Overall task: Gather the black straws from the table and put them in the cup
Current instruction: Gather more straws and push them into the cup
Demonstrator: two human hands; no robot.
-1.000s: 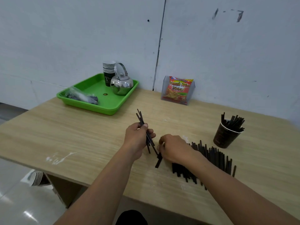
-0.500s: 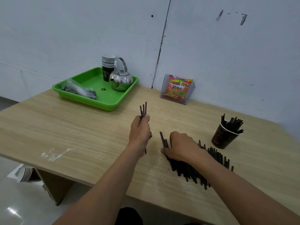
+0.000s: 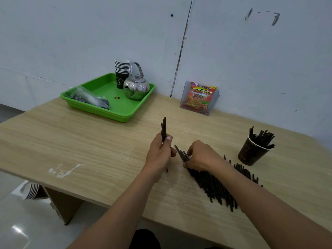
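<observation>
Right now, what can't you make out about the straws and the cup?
Head view only:
- Held straws: count hidden by the left hand.
- Straw pile: part covered by the right hand and forearm.
- Cup: its wall hides how full it is.
- Bag in the green tray: contents blurred.

I am showing my bare left hand (image 3: 159,155) and bare right hand (image 3: 203,157), with both unsleeved forearms (image 3: 115,212) uncovered to the frame's edge. Between them I am wearing something of rounded black cloth (image 3: 145,239), its kind unclear.
</observation>
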